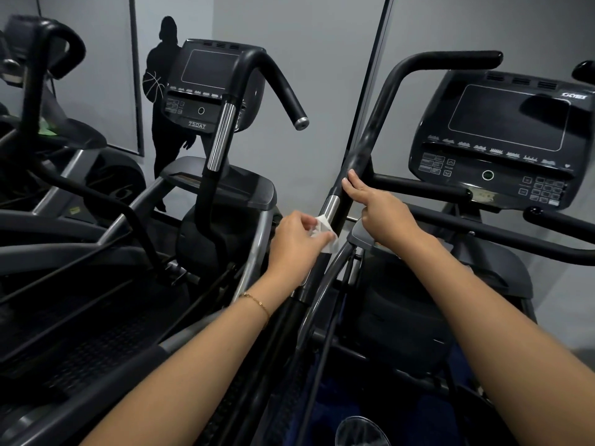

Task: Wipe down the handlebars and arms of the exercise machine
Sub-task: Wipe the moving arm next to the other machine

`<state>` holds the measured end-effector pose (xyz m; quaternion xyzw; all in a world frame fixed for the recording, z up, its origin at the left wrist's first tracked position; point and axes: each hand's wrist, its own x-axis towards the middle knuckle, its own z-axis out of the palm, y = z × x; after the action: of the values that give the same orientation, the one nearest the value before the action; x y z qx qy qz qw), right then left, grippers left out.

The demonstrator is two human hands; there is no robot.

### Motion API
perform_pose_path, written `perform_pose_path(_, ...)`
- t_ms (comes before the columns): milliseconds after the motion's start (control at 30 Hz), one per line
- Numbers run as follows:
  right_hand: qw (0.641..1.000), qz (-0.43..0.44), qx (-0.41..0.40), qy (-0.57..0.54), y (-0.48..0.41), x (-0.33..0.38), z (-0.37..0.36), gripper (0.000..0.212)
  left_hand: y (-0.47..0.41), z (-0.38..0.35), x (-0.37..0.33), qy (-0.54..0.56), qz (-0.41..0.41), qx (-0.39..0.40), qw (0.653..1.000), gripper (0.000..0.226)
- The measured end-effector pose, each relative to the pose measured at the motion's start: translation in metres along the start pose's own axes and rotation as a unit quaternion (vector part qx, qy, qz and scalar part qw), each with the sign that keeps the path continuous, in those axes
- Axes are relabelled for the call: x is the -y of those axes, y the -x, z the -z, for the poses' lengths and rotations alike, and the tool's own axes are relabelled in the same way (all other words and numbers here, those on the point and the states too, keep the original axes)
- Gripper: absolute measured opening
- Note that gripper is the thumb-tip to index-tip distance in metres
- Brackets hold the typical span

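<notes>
Grey walls back a neighbouring machine [222,123] crowding the left. At centre, the left hand [297,239] pinches a white wipe [325,231] against the machine arm [363,146], and the right hand's [383,214] fingers curl round it just above. The arm's long axis rises steeply, leaning right towards the console [502,136].

Single head-worn wide-angle view, looking forward and down, close over both forearms, facing the wall
</notes>
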<state>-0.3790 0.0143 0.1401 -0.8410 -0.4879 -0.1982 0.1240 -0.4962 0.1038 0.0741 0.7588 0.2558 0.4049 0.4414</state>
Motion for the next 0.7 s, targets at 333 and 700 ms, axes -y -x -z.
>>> perform_pose_path(333,1.0,-0.004,0.003,-0.01,0.002,0.0,0.001,0.077,-0.024,-0.014,-0.034,-0.025,-0.019,-0.026,0.999,0.039)
perform_pose_path(700,1.0,-0.004,-0.003,-0.007,0.002,0.001,0.0,0.077,-0.002,-0.005,-0.014,-0.029,-0.014,-0.003,0.999,0.034)
